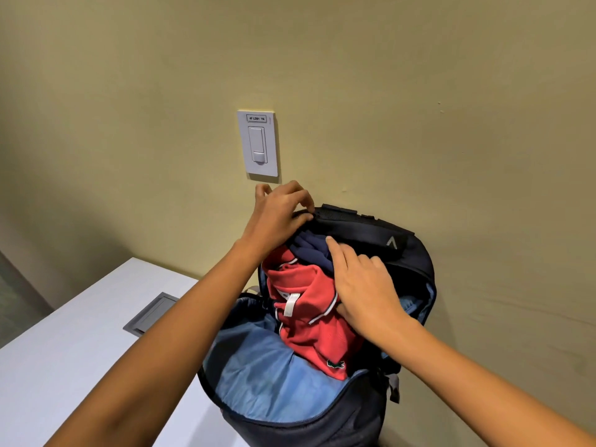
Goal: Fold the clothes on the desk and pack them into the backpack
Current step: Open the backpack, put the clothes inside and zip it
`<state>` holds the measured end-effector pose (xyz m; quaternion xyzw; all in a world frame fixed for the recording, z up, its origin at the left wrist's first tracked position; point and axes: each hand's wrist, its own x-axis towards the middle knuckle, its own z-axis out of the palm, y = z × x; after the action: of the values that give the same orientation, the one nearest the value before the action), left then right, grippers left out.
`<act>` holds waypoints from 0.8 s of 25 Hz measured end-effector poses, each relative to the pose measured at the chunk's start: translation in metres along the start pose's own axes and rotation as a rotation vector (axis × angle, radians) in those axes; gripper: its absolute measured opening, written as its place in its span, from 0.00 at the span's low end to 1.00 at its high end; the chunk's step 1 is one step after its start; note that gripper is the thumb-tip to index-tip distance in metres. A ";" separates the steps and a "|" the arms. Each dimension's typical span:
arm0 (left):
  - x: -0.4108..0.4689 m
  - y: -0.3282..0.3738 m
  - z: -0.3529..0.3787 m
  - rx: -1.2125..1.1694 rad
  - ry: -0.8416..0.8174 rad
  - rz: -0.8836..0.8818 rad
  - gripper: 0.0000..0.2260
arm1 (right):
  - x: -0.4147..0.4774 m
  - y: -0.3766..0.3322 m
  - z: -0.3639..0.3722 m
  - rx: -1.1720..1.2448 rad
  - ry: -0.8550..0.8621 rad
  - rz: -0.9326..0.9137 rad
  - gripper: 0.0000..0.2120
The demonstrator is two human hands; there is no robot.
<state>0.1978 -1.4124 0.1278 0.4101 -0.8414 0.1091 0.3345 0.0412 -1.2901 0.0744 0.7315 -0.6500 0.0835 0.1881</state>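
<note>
Closest in, the backpack stands on the white bench, gaping open with its blue lining showing. Inside, a red shirt sits bundled, roughly folded, poking up above the opening. The right hand presses flat on it, fingers held together and reaching onto a navy garment tucked behind. Further up, the left hand pinches the backpack's top edge, fingers curled tight on the rim, holding it against the wall below the light switch. No loose clothes show on the visible bench, so packing looks nearly finished; stuffing down and zipping seem left.
</note>
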 end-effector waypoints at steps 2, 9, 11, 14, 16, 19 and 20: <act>0.005 0.003 0.003 0.051 -0.094 0.076 0.11 | -0.004 0.000 0.006 0.005 0.088 -0.024 0.48; 0.015 0.008 0.002 0.158 -0.064 0.211 0.07 | -0.010 0.002 0.013 0.044 0.147 -0.041 0.46; 0.022 0.009 0.001 0.107 -0.045 0.055 0.04 | -0.014 0.002 0.015 0.057 0.167 -0.063 0.46; 0.032 0.010 0.006 -0.167 0.004 -0.292 0.08 | -0.021 0.000 0.019 0.055 0.183 -0.093 0.44; 0.038 0.013 0.003 -0.254 0.087 -0.292 0.06 | -0.021 0.001 0.022 0.057 0.194 -0.081 0.43; 0.034 0.015 -0.009 -0.137 0.075 0.024 0.08 | -0.016 0.006 0.026 0.063 0.204 -0.062 0.43; 0.029 0.013 -0.012 -0.086 0.085 0.122 0.10 | -0.016 0.008 0.027 0.064 0.212 -0.060 0.43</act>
<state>0.1804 -1.4167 0.1572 0.3384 -0.8538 0.1104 0.3800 0.0278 -1.2866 0.0454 0.7434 -0.6011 0.1754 0.2350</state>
